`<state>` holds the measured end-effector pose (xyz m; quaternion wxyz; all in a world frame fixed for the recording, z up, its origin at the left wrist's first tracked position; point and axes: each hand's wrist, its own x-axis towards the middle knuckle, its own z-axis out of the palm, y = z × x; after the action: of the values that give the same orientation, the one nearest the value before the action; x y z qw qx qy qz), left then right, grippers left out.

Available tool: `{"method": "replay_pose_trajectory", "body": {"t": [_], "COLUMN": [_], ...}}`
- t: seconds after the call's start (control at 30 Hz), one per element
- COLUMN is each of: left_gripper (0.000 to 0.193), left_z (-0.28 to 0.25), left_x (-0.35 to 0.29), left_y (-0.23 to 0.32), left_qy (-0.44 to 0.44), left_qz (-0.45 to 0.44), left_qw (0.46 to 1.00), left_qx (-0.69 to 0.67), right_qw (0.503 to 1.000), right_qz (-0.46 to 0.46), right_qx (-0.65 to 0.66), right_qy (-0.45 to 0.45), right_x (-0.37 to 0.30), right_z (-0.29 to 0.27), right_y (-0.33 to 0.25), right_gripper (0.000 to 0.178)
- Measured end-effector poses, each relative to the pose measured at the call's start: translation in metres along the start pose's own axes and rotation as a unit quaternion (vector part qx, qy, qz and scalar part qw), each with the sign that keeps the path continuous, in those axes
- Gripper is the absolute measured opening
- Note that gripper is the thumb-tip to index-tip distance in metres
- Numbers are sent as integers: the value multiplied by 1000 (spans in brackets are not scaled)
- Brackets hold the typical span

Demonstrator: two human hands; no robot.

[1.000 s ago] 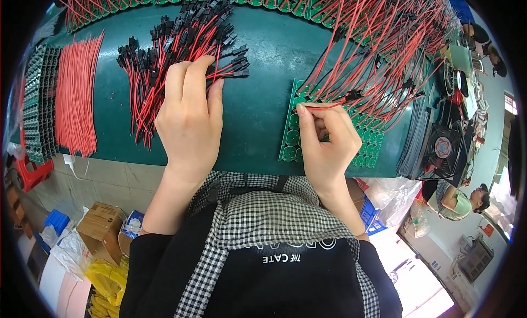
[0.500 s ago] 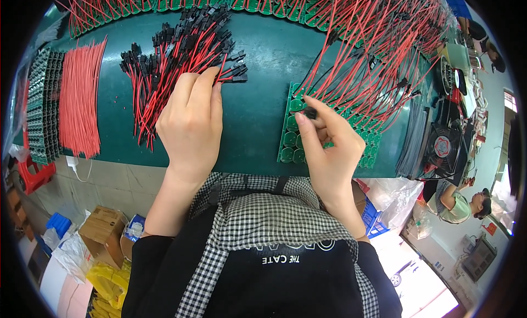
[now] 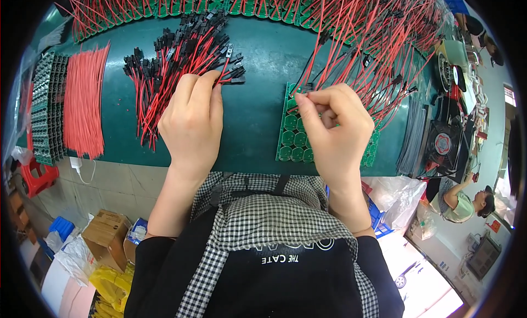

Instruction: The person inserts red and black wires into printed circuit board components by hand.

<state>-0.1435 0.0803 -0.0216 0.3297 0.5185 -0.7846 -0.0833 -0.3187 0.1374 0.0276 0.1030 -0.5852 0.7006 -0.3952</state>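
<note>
My left hand (image 3: pixel 190 112) rests over a heap of red-and-black wire leads (image 3: pixel 151 104) with black plug connectors (image 3: pixel 192 41). Its thumb and fingertips are closed around a lead at the heap's right side. My right hand (image 3: pixel 343 117) is pinched at the upper left corner of a green circuit board panel (image 3: pixel 293 138) with rows of round sections. A thin wire lead appears between thumb and forefinger, a dark piece showing just beyond them; the fingers hide most of it. Red and black wires (image 3: pixel 351 60) rise from the panel's far part.
Bundled red wires (image 3: pixel 85 101) and stacked board strips (image 3: pixel 46 107) lie at left. More wired boards (image 3: pixel 263 5) line the far edge. Dark wires (image 3: pixel 413 139) and a black fan (image 3: pixel 442 144) stand at right. Another person (image 3: pixel 466 203) is off to the right.
My right hand has moved slightly away from me, its fingertips now at the panel's upper corner and more tightly pinched. My left hand has stayed nearly still at the heap.
</note>
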Motion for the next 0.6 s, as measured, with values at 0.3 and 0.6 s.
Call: {"method": "replay_pose_trajectory", "body": {"t": [0.3,0.6], "left_gripper": [11,12], "left_z": [-3,-14], "left_x": [1,4], "left_y": [1,1], "left_qy": [-10,155], "left_qz": [-18,-1], "left_qw": [1000,983], "left_qx": [-11,-102], "right_qw": [997,998], "right_qz": [77,61], "right_qx": [5,12], "right_qy": [-19,0], "right_x": [0,-8], "right_z": [1,-16], "right_y": [6,-1], "right_gripper": [28,16]}}
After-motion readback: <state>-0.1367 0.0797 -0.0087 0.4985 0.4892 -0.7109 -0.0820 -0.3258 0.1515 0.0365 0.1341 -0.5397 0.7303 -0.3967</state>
